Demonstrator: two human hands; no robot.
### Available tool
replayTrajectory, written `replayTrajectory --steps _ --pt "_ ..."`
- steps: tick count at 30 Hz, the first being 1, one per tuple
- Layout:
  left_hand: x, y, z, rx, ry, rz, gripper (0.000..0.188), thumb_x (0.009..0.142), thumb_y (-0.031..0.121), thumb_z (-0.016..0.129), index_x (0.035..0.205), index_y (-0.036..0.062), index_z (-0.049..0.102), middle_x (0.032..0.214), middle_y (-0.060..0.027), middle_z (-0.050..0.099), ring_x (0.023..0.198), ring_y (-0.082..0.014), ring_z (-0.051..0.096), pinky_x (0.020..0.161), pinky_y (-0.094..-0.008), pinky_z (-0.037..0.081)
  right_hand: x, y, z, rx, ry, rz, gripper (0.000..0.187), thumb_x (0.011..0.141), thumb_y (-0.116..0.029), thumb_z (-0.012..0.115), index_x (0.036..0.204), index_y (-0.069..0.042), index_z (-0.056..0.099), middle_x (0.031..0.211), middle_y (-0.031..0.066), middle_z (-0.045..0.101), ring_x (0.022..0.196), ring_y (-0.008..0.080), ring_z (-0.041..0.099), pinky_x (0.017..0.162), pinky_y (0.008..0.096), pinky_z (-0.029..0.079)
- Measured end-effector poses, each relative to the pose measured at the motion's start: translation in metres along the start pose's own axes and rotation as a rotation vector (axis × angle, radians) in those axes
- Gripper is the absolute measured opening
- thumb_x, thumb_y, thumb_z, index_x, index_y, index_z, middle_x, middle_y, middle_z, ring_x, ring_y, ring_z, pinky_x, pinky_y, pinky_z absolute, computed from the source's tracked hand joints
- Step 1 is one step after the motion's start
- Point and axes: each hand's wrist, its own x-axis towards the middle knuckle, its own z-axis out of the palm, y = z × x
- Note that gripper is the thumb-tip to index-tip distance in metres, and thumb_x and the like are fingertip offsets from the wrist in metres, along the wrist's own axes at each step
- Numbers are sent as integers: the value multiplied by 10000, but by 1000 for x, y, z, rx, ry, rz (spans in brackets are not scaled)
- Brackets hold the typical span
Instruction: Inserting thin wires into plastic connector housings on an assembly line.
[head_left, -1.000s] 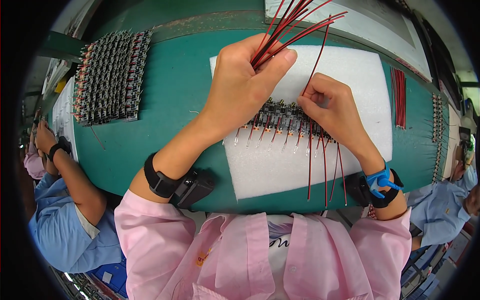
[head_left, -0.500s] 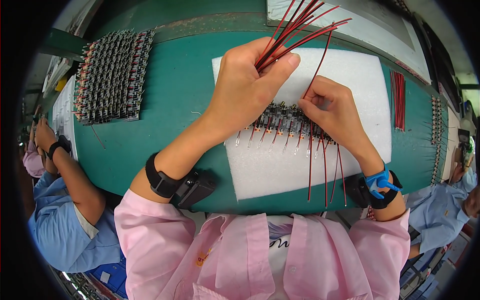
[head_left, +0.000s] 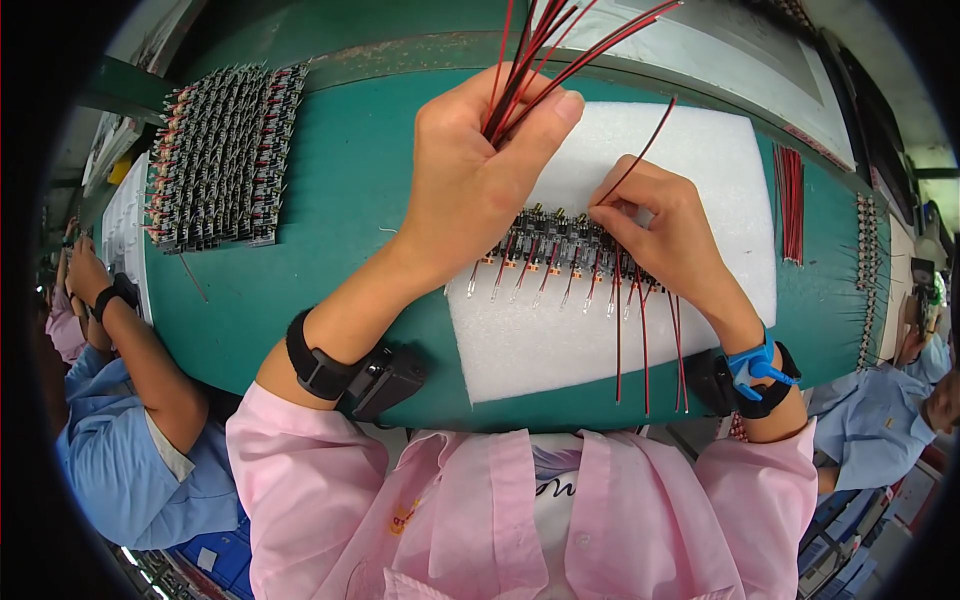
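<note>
Head view. Left hand [head_left: 475,175] raised over the far left part of a white foam sheet [head_left: 600,355]; its fingers are closed around a bundle of red and black wires [head_left: 517,90], loose ends fanning up and away past the upper edge. Right hand [head_left: 660,220] lower, to the right of it; thumb and forefinger pinched narrow on one red-and-black wire [head_left: 650,146], which slants up and right, its far end free.

Row of small dark circuit boards [head_left: 560,245] on the foam between the hands, its right end partly hidden by the right hand. Short leads with clear tips along the row's near side; at the right end, longer wires [head_left: 644,360] trail toward the wearer. Whether the pinched wire touches a board: cannot tell.

Foam lies on a green surface [head_left: 350,200]. Far left, a dense block of similar boards [head_left: 225,155]; right of the foam, a flat bunch of red wires [head_left: 789,205]. Blue-sleeved co-worker [head_left: 150,460] at left.
</note>
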Motion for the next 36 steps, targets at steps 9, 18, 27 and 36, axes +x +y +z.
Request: replayTrajectory --steps 9,18,27,36 --pt "4 5 1 -54 13 8 161 762 142 580 710 -5 537 507 71 391 465 2 305 407 -171 216 4 5 -4 -23 -14 -65 51 657 11 584 693 15 548 657 61 513 587 135 479 531 232 365" --pt "12 6 -8 98 25 228 121 761 35 538 865 -23 559 713 -25 575 539 -43 441 485 -182 365 0 -24 -31 313 -151 82 153 693 -16 545 585 2 438 620 26 467 592 110 401 571 230 328" --pt "26 11 -20 439 -76 606 300 658 -89 512 938 6 560 847 -92 608 655 -130 573 594 -196 433 -9 -49 -47 551 -407 208 215 632 -101 565 538 -21 389 559 27 429 544 111 368 528 244 301" --pt "23 18 -23 603 -125 603 300 606 -110 503 873 2 577 767 -85 602 618 -146 582 564 -202 444 -16 -50 -54 680 -410 235 212 539 -136 548 493 -24 375 541 32 416 525 127 348 509 248 277"
